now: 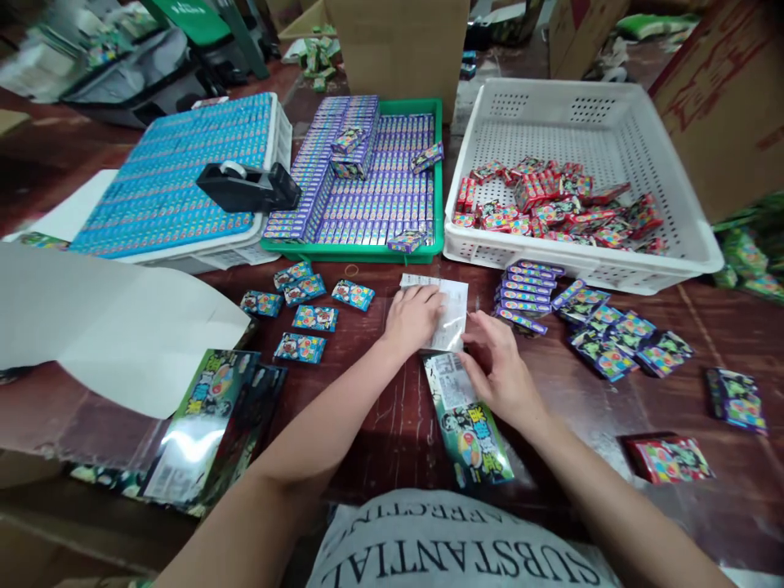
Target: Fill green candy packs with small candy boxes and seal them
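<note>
My left hand (417, 314) lies on a white printed packet (452, 318), its fingers spread across the left part of it. The packet looks clear-coated and shiny. At the packet's right edge is my right hand (503, 369), thumb and forefinger apart, fingers slightly bent. Just below, partly under the right hand, lies a green candy pouch (471, 433) with a printed white panel. Several small blue candy boxes (300, 347) are scattered left of my hands. To the right stands a row of purple candy boxes (523, 298), with more purple boxes (609, 343) lying loose beside it.
Behind stand a white crate (667, 273) of red boxes, a green tray (438, 184) of purple boxes and blue boxes (184, 171) on another crate. A tape dispenser (248, 186) rests there. Green pouches (202, 425) lie left; a red box (670, 459) lies right.
</note>
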`<state>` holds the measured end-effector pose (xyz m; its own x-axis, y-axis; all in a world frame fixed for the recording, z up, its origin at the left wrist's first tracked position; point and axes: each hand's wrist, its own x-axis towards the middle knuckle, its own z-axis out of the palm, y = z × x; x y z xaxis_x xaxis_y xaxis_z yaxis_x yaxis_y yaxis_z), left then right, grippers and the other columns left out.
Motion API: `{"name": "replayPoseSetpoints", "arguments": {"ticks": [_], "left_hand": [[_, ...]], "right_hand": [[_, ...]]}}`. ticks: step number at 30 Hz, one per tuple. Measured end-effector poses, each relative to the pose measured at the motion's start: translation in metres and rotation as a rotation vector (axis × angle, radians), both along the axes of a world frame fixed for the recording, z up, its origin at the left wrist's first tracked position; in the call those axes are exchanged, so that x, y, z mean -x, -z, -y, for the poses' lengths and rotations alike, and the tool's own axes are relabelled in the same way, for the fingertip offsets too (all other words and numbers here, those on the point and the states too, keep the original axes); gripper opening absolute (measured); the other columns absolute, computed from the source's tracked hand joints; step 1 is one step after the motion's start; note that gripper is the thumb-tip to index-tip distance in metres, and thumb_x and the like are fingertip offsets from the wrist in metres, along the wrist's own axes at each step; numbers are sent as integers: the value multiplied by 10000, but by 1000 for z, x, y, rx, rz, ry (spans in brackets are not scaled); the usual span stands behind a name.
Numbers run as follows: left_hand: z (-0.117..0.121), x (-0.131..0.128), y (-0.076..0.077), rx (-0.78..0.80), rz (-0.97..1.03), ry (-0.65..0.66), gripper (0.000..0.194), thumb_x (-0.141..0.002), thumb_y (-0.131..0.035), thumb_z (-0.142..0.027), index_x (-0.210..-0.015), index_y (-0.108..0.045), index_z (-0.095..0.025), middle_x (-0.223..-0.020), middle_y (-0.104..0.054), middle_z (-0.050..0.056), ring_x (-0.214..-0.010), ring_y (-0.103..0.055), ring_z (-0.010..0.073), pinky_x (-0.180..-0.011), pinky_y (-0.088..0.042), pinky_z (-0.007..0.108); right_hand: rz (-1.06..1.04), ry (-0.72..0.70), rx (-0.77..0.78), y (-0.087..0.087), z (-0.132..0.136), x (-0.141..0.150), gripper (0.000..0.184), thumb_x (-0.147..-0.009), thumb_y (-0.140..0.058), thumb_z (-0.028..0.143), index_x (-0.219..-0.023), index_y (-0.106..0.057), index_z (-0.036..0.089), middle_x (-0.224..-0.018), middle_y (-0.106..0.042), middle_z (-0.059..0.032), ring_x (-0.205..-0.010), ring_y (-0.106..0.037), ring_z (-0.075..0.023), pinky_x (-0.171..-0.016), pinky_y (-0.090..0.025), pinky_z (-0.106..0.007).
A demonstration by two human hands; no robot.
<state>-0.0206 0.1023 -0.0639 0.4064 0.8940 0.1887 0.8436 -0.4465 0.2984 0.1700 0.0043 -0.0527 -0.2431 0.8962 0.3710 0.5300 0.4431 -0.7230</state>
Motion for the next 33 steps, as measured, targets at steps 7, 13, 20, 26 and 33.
{"name": "replayPoseSetpoints", "arguments": {"ticks": [7, 13, 20, 26, 33], "left_hand": [[78, 23, -26, 15, 237, -82, 325, -1003, -564, -332, -1289, -626, -191, -1298, -653, 124, -1209, -573, 280, -1064, -434, 466], [134, 11, -18, 397, 617, -14, 422, -951, -663, -349, -1355, -605, -245, -1202, -666, 84, -1078, -614, 219, -980, -501, 409], [104, -22, -44, 881, 1015, -30, 184, -930, -665, -360, -945, -740, -193, -951, -748, 40, -896, -670, 169, -901, -510, 355], [107, -32, -55, 822, 951, 67, 142, -889, -716, -306, -960, -746, -187, -954, -760, 40, -887, -685, 160, -851, -536, 322], [114, -36, -67, 726, 874, 192, 127, -884, -733, -285, -981, -785, -221, -1100, -778, 64, -1017, -726, 198, -951, -570, 379]], "right_hand": [[146, 17, 88, 21, 54, -28, 928, -961, -633, 309, -1646, -8, 362, -1520, -373, -172, -1280, -581, -339, -1024, -551, -619], [-90, 22, 150, 9, 59, -54, 1120, -862, -767, 328, -1634, 41, 397, -1369, -441, -139, -1127, -617, -300, -810, -622, -493], [-368, -57, 148, -25, 56, -59, 1085, -848, -772, 217, -1602, -47, 506, -1379, -434, -64, -968, -610, -190, -812, -601, -407], [-346, 6, 144, -26, 67, -71, 1072, -843, -786, 265, -1605, -68, 495, -1370, -468, -65, -970, -618, -200, -819, -605, -410], [-384, -13, 341, -75, 43, -92, 790, -935, -694, 382, -1584, -244, 381, -996, -645, -22, -898, -641, -207, -839, -596, -419]]}}
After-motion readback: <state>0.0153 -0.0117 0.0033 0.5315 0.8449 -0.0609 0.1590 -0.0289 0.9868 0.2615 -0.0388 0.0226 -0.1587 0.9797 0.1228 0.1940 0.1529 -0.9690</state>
